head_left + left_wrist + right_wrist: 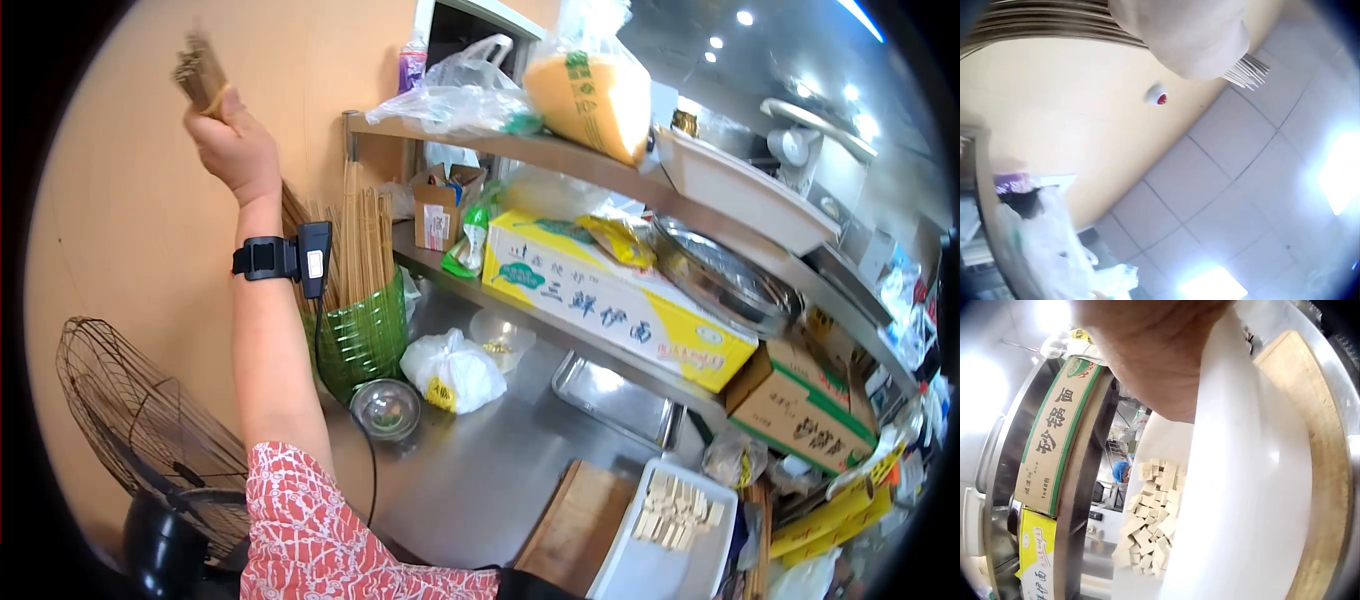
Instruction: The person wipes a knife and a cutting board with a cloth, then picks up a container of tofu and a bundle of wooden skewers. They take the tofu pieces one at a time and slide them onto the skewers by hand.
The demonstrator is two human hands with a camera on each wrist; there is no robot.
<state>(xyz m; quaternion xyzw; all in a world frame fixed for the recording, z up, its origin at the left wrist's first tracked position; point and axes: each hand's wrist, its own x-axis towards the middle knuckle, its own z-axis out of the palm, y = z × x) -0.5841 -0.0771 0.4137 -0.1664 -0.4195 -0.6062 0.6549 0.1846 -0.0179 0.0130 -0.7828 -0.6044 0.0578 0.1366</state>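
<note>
In the head view my left hand (238, 150) is raised at the upper left, gripping a bundle of thin bamboo skewers (203, 75) with a band around it. The left wrist view has the same skewers (1247, 72) poking out past the hand. Below the raised hand, more skewers (365, 235) stand upright in a green woven basket (365, 345). My right hand (1154, 356) appears only in the right wrist view, beside the wall of a white tray (1247, 481); its fingers are hidden. Pale cut blocks (1154, 519), looking like tofu, lie in the tray.
A wooden board (580, 525) lies beside the tray on the steel counter (455, 480). A glass bowl (386, 410) and a white plastic bag (455, 370) sit near the basket. Shelves above carry a yellow carton (610, 300) and bags. A wire fan cage (120, 400) stands at left.
</note>
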